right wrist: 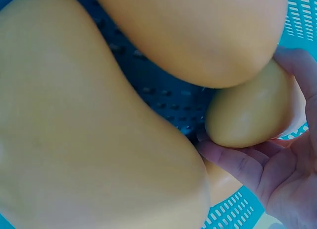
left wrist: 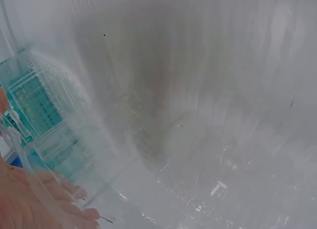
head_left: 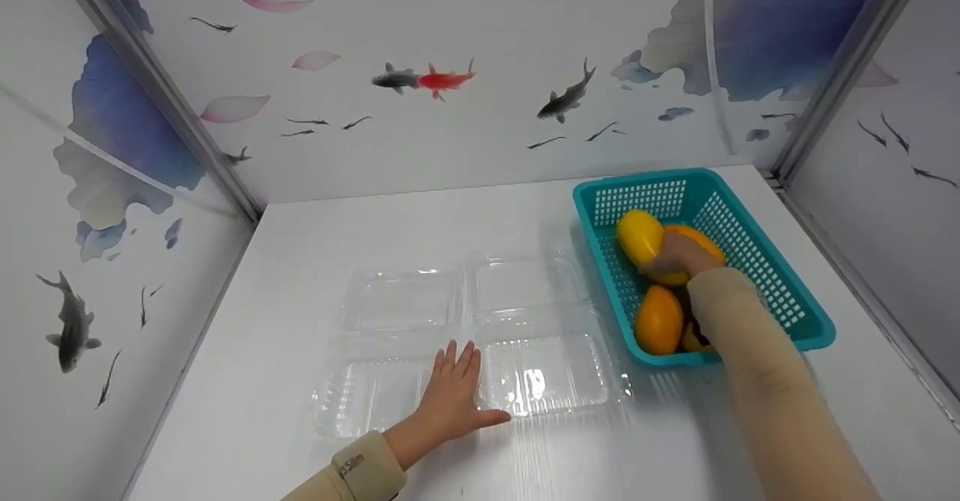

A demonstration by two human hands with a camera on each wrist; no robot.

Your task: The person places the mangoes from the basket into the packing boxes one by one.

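We are pressing our left hand (head_left: 452, 394) flat on the clear tray (head_left: 544, 372) while our right hand (head_left: 675, 255) is curling around a mango (head_left: 641, 236), which may be slipping against its crowded neighbours in the basket (head_left: 796, 307).

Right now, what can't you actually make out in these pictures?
- Head view: right hand mostly behind the mangoes; its grip is unclear.
- Head view: lowest fruit in the teal basket hidden by the sleeve.
- Left wrist view: clear tray blurred; left hand cut off.
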